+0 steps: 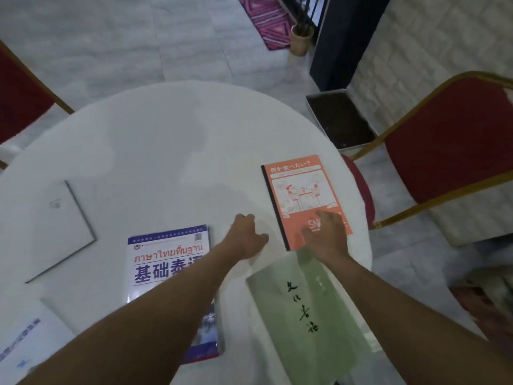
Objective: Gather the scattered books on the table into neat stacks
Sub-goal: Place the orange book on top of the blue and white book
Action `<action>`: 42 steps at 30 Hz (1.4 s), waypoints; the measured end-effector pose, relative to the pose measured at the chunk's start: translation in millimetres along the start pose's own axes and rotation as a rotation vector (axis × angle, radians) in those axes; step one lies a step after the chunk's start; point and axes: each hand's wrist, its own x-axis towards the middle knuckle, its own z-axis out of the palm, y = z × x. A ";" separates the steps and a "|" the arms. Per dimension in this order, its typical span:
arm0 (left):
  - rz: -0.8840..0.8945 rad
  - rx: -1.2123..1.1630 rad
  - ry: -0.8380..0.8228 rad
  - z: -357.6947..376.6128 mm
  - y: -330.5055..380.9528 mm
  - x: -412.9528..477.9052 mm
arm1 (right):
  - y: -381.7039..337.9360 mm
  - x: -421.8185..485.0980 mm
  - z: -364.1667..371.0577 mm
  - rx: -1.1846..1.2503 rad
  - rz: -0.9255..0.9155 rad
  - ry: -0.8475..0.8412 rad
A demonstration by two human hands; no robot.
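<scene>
An orange book (299, 190) lies flat near the right edge of the round white table (166, 140). My right hand (326, 234) rests on its near end, fingers spread flat. My left hand (247, 237) hovers over bare table just left of that book, fingers loosely curled, holding nothing. A pale green book (299, 309) lies under my right forearm. A blue and white language book (166, 265) sits partly under my left forearm. A plain white book (52, 229) lies at the left. Another white book with blue print (25, 345) pokes in at the bottom left corner.
Red chairs with gold frames stand at the right (455, 145) and far left (19, 93). A planter box of soil (341, 120) sits on the floor past the table's right edge, next to a dark pillar (341, 43).
</scene>
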 end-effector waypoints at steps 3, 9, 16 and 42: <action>-0.067 -0.004 -0.056 18.4 26.8 21.4 | 20.6 28.2 -11.5 -0.118 0.064 0.019; -0.175 -0.136 -0.029 46.6 53.6 42.6 | 40.2 51.9 -13.7 -0.179 0.137 -0.042; -0.290 -0.728 0.076 38.8 63.4 57.6 | 36.3 67.3 -18.5 -0.063 0.175 -0.095; -0.192 -0.747 0.338 -61.9 -115.0 -82.8 | -99.8 -65.6 72.3 0.365 0.066 -0.473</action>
